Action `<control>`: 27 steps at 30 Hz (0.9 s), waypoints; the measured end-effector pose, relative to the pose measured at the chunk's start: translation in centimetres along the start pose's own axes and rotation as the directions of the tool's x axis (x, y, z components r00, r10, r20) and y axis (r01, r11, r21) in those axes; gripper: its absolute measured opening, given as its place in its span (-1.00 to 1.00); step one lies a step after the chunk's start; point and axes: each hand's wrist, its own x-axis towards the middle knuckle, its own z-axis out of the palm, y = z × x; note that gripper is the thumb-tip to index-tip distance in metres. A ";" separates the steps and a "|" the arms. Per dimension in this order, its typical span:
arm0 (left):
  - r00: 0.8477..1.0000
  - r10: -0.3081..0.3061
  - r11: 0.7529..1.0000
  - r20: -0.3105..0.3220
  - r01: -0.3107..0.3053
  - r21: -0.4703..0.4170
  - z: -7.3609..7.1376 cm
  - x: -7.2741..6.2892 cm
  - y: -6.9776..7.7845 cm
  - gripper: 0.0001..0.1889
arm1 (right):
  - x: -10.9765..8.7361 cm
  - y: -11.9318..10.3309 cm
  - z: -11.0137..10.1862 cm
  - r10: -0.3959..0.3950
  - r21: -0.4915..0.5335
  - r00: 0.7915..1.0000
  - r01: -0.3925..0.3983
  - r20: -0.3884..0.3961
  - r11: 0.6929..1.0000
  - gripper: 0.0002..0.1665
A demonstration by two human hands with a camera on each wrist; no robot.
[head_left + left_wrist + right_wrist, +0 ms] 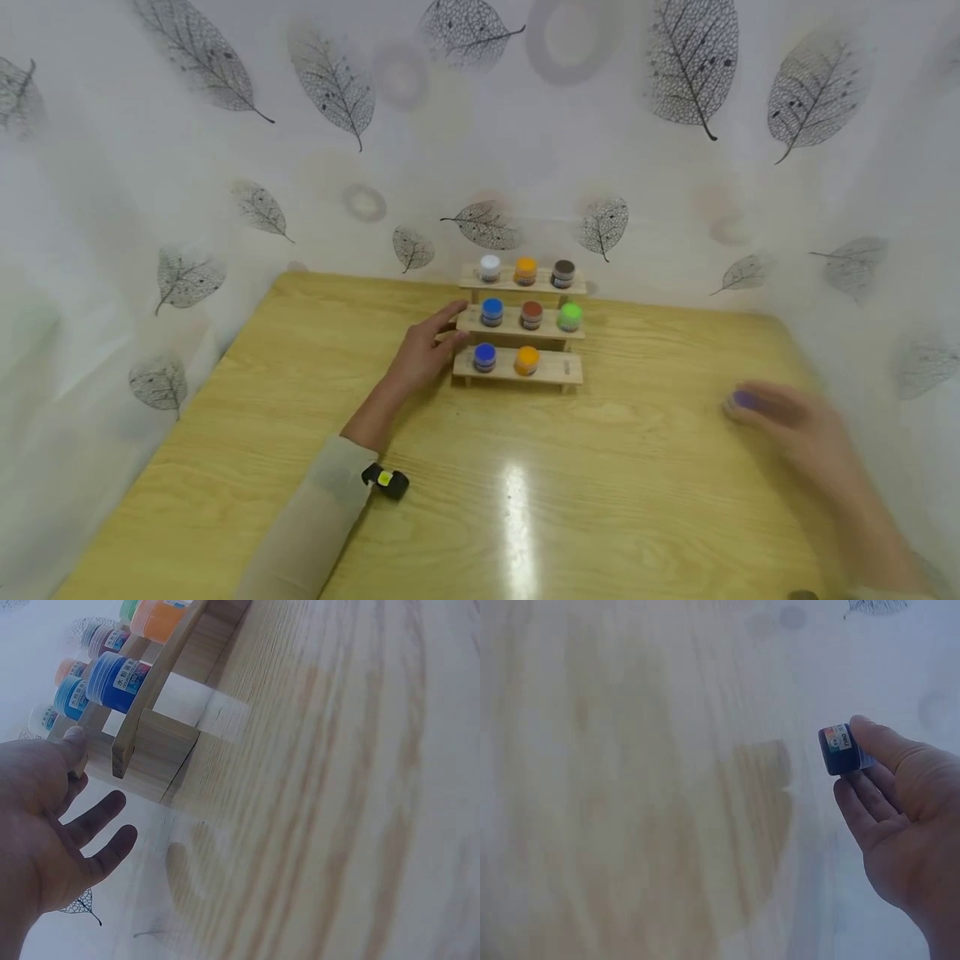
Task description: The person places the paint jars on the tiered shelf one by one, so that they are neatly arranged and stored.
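My left hand [422, 357] is at the left end of a three-step wooden rack [555, 367], its thumb and forefinger pinching the middle step's end. In the left wrist view the other fingers of the left hand [52, 817] stretch out free. Small paint jars stand on the steps: a blue jar [484, 357] and an orange jar [527, 360] on the lowest, with the right spot bare. Off to the right, above the table, my right hand [798, 433] holds a purple paint jar [841, 750] between thumb and fingers; it is blurred in the head view.
On the middle step are a lighter blue jar [492, 312], a brown-red jar [532, 315] and a green jar [570, 317]. White [490, 268], orange [526, 271] and black [563, 273] jars top the rack. A leaf-patterned curtain [525, 158] borders the wooden table [637, 500].
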 end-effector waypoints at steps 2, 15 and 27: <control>1.000 0.000 1.000 0.001 0.000 -0.003 0.0 0.0 0.1 -0.41 | 0.4 -1.2 0.5 -0.046 -0.005 0.999 0.046 0.001 0.999 -0.28; 1.000 -0.004 1.000 0.000 0.004 -0.001 -0.1 -0.3 0.3 -0.40 | 2.2 -11.0 7.4 -0.332 0.352 0.943 0.301 0.029 0.886 -0.47; 1.000 0.014 1.000 0.005 -0.014 0.005 0.0 -0.7 0.9 -0.41 | 3.3 -17.1 12.8 -0.461 0.462 0.883 0.373 0.089 0.805 -0.46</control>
